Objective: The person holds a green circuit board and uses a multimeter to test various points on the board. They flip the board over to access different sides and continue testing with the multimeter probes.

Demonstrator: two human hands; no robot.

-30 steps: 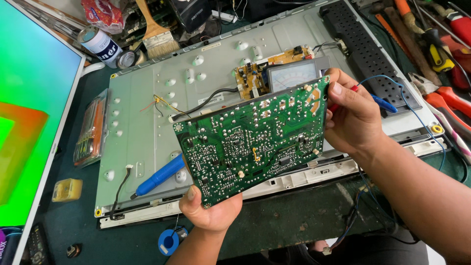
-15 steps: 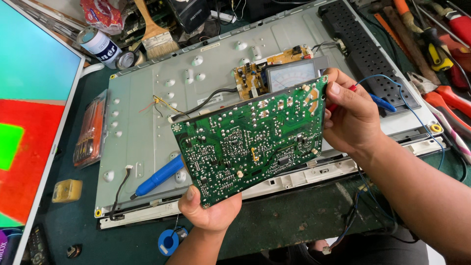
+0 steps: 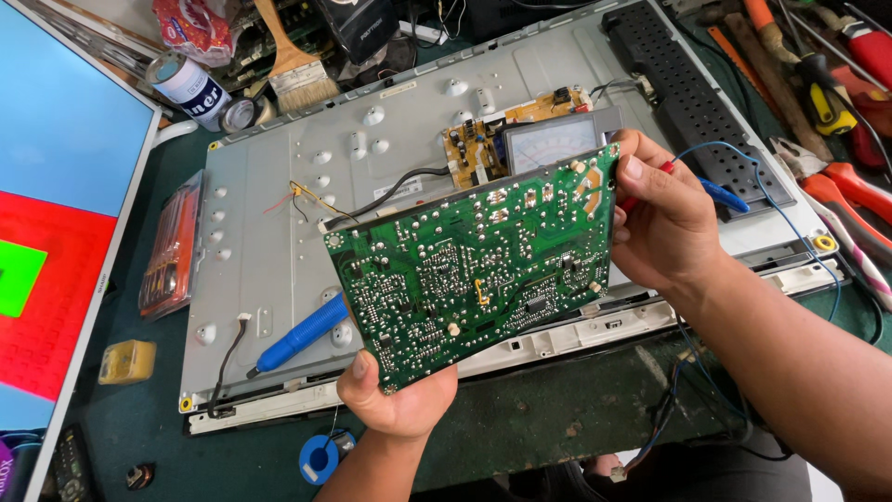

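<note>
Left of the green circuit board (image 3: pixel 478 270) lay a blue-handled soldering iron (image 3: pixel 302 333); the left hand (image 3: pixel 400 404) clamped the board's lower corner, the right hand (image 3: pixel 664 223) gripped its right edge, tilting the solder side up above the grey panel back (image 3: pixel 279 204), apparently for inspection.

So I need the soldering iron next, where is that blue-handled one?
The blue-handled soldering iron lies on the grey metal back panel, lower left of the green circuit board.

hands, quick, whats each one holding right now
left hand: closed on the lower corner of the green circuit board
right hand: closed on the board's right edge
</note>
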